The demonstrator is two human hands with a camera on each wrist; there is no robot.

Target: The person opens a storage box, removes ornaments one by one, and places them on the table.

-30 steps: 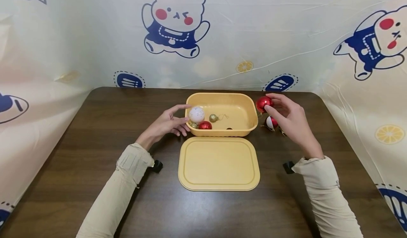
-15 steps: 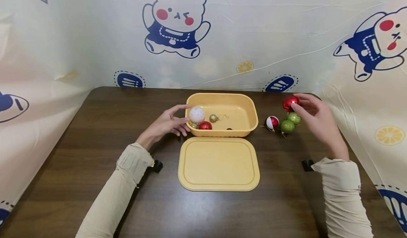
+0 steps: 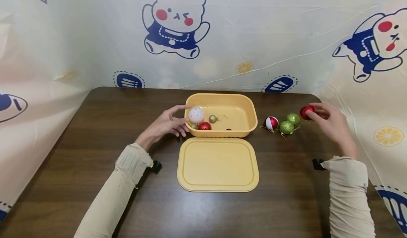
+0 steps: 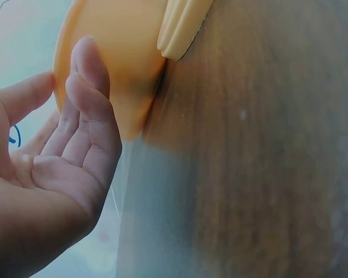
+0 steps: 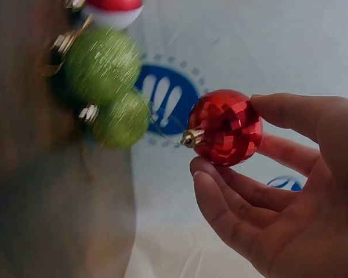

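right hand: pinching red bauble; left hand: fingers relaxed, touching tub; risk: 8 o'clock swing could roll green baubles

I am working in a small screened-off table nook, and I am not managing to tell whether a home or a studio is lying beyond it. A pale sheet is hanging behind my dark wood-grain table and closing in both sides; its creases are giving it away as loose material. Cartoon bears and orange slices are decorating it (rather like a child's bedroom). The yellow box and baubles are adding a household note, while small black cameras are sitting at my cuffs.
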